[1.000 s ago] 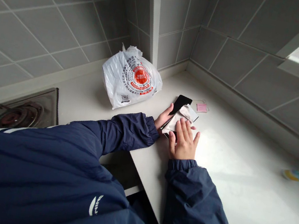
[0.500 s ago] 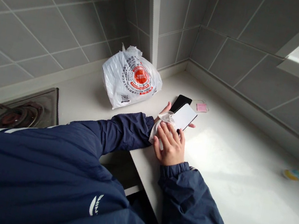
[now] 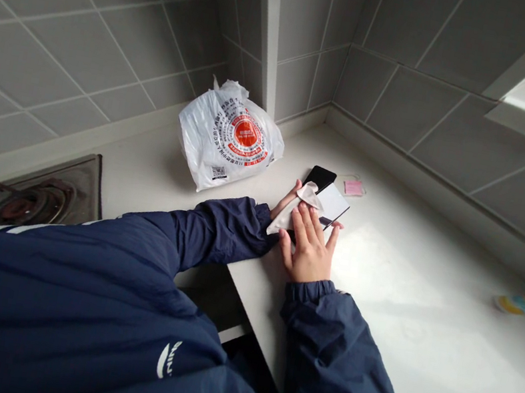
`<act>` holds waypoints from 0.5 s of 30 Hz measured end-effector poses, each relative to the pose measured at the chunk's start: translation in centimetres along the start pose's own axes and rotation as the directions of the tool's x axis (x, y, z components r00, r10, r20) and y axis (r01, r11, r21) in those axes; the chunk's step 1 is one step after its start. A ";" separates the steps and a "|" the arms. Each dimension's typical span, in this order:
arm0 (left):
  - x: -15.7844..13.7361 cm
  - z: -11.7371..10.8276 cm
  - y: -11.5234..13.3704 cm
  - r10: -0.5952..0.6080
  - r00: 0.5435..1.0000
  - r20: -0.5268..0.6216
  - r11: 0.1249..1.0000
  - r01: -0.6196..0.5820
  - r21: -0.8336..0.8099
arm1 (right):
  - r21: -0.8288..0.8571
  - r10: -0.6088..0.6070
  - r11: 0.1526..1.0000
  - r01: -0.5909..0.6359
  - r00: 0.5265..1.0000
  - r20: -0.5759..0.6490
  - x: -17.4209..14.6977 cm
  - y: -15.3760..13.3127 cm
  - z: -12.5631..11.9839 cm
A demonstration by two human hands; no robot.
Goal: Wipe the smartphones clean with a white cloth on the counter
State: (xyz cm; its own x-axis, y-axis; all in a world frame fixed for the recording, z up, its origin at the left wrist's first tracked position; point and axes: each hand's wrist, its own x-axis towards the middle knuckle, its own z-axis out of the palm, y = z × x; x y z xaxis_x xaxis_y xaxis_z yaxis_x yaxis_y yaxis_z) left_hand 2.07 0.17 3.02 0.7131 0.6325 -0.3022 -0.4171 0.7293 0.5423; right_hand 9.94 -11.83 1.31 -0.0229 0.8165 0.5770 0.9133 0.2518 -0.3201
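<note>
My left hand lies palm up under a flat slab that looks like a smartphone. Its thumb shows at the left side and fingertips stick out past the right edge. The screen reflects white light. On top is a crumpled whitish cloth, pressed to the glass under the outstretched fingers of my right hand. The cloth and right hand hide the phone's lower part. Just behind lies a black, phone-like slab on the white counter.
A white plastic bag with red print stands at the back left. Behind the phone is a small pink square with a clear edge. A gas stove sits left; a colourful packet lies far right. Tiled walls enclose the corner.
My right hand and the cloth have slid up and right across the phone, covering more of its screen. The phone has shifted slightly right; my left hand still supports it.
</note>
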 end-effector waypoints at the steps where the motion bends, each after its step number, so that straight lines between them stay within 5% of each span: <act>1: 0.0 -0.1 -0.1 0.004 1.000 0.008 1.000 -0.004 -0.010 | -0.002 0.011 1.000 -0.011 1.000 0.009 0.2 0.2 0.0; 9: -1.0 -0.1 -1.3 0.013 0.992 0.124 0.995 -0.001 -0.095 | 0.010 0.159 0.987 -0.160 0.982 0.098 2.6 2.0 0.2; 15: -1.3 0.8 -1.5 0.043 0.996 0.083 0.996 -0.037 -0.082 | 0.011 0.257 0.965 -0.261 0.956 0.142 4.5 3.2 -0.2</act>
State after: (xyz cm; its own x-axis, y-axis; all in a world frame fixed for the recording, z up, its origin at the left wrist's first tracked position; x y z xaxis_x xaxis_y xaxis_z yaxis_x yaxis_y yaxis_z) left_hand 2.24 -1.94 3.24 0.7388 0.6396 -0.2121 -0.4875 0.7246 0.4871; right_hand 12.81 -7.52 3.06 0.1546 0.9191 0.3624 0.8833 0.0357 -0.4675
